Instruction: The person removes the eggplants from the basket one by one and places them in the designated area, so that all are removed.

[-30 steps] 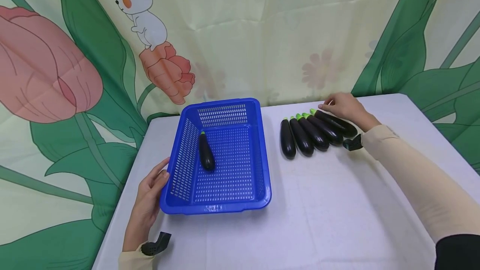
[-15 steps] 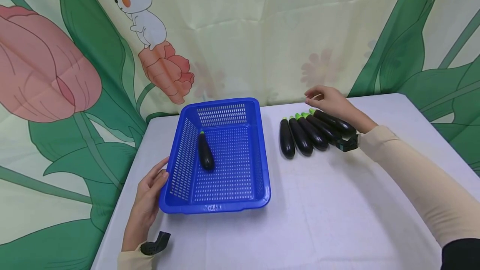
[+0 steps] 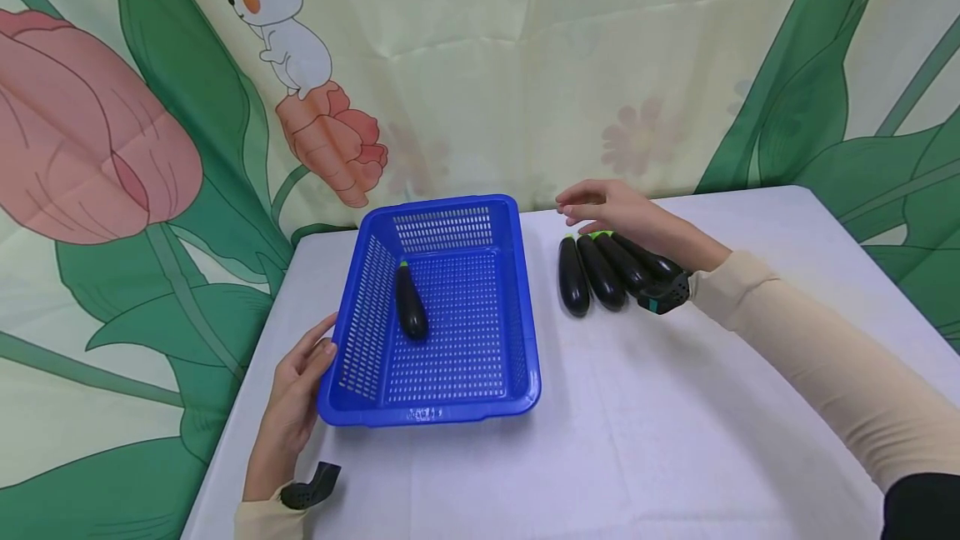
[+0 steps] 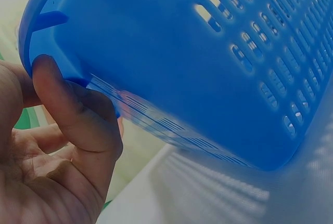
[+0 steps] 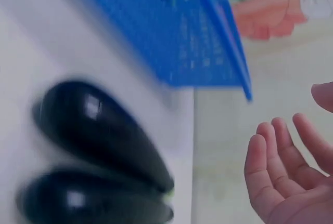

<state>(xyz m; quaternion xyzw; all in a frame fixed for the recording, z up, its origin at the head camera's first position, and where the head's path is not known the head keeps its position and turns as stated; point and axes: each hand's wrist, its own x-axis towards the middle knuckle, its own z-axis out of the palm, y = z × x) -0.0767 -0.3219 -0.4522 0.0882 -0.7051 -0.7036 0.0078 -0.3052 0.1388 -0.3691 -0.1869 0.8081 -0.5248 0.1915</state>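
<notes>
My left hand [image 3: 291,407] holds the left rim of a blue plastic basket [image 3: 429,415]; in the left wrist view its fingers [image 4: 78,115] curl at the rim's edge. One dark eggplant [image 3: 411,303] with a green stem end lies inside the basket, left of its middle. Right of the basket, several more eggplants [image 3: 574,282] lie side by side, green ends toward the back. My right hand [image 3: 622,211] is over their stem ends, overlapping some of them in the head view. In the right wrist view its fingers [image 5: 283,156] are loosely extended and nothing is in them.
The table has a white cloth [image 3: 600,440]. Close behind its far edge hangs a printed curtain [image 3: 465,73] with a rabbit, flowers and leaves. The basket's right wall [image 5: 208,52] stands a little left of the row of eggplants.
My right hand has moved left along the stem ends, from the rightmost eggplant toward the leftmost one and the basket. My left hand, the basket and the eggplants stay where they were.
</notes>
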